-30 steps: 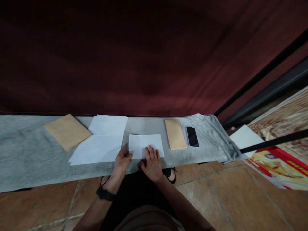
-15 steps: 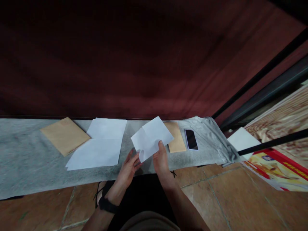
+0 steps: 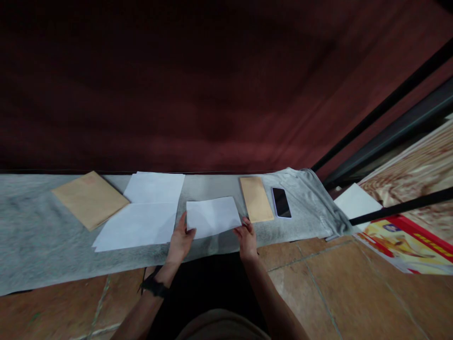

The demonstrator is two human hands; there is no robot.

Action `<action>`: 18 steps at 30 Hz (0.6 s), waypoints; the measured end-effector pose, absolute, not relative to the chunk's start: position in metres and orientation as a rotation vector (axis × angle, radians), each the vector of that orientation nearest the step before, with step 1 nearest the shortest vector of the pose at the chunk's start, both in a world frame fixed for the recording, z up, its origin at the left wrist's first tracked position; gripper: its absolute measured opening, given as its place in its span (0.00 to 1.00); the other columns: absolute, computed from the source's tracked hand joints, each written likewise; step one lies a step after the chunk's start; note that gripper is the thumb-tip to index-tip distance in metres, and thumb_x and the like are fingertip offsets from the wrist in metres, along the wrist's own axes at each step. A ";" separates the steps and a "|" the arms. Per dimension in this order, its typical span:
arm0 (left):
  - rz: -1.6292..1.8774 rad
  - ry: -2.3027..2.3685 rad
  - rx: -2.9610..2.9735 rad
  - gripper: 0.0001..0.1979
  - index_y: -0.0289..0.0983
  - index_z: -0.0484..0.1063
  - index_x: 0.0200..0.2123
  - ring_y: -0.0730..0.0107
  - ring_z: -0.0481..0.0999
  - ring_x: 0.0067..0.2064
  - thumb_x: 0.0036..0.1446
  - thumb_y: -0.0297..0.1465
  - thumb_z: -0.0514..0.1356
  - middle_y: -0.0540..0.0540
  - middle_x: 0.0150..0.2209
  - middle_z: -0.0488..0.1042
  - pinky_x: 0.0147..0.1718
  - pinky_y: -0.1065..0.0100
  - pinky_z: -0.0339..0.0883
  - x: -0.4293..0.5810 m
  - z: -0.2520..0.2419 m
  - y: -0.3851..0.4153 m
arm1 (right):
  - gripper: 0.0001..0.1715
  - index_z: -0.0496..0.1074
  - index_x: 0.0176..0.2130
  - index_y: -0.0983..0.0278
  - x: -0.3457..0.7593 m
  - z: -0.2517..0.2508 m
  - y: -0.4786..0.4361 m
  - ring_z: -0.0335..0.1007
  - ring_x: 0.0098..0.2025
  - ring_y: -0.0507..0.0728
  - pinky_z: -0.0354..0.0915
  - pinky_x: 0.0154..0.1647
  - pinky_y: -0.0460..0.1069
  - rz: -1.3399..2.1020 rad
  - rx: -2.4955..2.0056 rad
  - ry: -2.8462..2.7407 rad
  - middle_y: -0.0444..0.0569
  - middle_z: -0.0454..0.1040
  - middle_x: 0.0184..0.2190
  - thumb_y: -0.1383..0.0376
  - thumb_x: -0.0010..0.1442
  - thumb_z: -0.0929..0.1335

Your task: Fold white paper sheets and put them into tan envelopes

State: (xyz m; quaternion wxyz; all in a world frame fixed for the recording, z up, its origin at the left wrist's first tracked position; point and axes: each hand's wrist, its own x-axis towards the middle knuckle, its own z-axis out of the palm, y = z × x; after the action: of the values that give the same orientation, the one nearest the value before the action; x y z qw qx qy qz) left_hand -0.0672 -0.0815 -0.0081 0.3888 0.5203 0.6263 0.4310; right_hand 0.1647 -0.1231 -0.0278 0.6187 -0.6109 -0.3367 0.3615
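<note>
A folded sheet of white paper is held between my two hands, just over the grey cloth. My left hand grips its left end, thumb on the upper face and fingers at the edge. At the lower right corner my right hand pinches the paper. To the left lie white sheets with a crease across them. A brown envelope overlaps their left edge. On the right, close to my right hand, lies a narrower brown envelope.
A phone lies right of the narrow envelope on the grey cloth covering the long bench. Behind it hangs a dark red curtain. Black bars, a white sheet and a colourful printed box are at the right.
The paper has turned from a slant to nearly level and come lower, towards me. My left hand has moved to its left end, and my right hand has shifted right to its corner.
</note>
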 end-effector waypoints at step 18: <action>0.608 1.769 1.772 0.42 0.30 0.42 0.73 0.48 0.82 0.44 0.61 0.36 0.56 0.33 0.50 0.79 0.46 0.54 0.75 -0.065 0.013 -0.081 | 0.30 0.60 0.68 0.67 0.139 -0.010 -0.089 0.53 0.71 0.63 0.51 0.71 0.61 0.132 -1.782 -2.073 0.57 0.58 0.70 0.63 0.71 0.61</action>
State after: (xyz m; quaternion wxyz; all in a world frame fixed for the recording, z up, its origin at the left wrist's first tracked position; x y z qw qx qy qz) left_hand -0.0647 -0.0815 0.0126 0.2789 0.6604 0.6592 0.2267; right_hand 0.1387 -0.0888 -0.0105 0.2009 -0.6379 -0.7419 0.0472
